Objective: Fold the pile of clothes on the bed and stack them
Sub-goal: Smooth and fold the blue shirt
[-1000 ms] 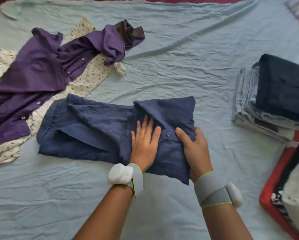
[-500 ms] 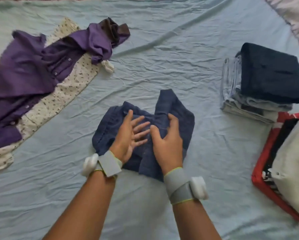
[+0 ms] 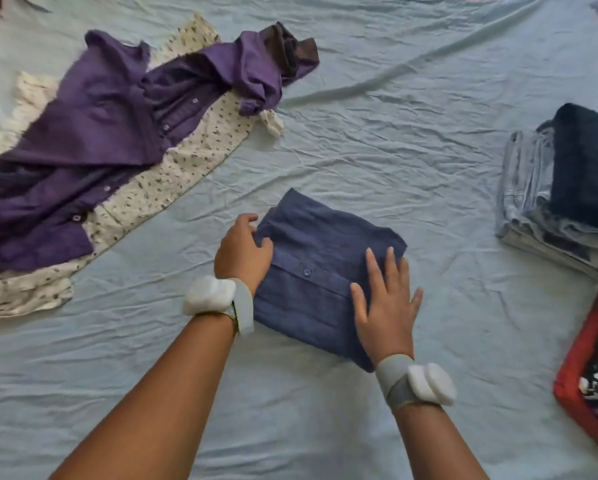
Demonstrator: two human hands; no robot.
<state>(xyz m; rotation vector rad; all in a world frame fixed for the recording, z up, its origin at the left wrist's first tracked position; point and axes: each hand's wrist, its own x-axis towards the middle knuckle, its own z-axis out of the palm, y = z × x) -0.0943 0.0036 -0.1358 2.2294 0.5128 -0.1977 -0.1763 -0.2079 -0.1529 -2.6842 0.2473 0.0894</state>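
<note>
A dark blue buttoned shirt [image 3: 318, 258] lies folded into a compact rectangle in the middle of the bed. My left hand [image 3: 243, 249] curls over its left edge, fingers gripping the fold. My right hand [image 3: 385, 303] lies flat on its right part with fingers spread. At the far left an unfolded purple shirt [image 3: 110, 133] is spread over a cream patterned garment [image 3: 172, 178]. A stack of folded clothes [image 3: 564, 195], dark navy on top of pale denim, sits at the right edge.
The pale blue bedsheet [image 3: 394, 140] is wrinkled all over. A red-edged bag or box [image 3: 581, 379] holding mixed fabric sits at the lower right corner. White sensor bands are on both wrists.
The blue shirt went from a long half-folded strip to a bunched mass and now to a neat rectangle. My hands moved apart to its left and right sides.
</note>
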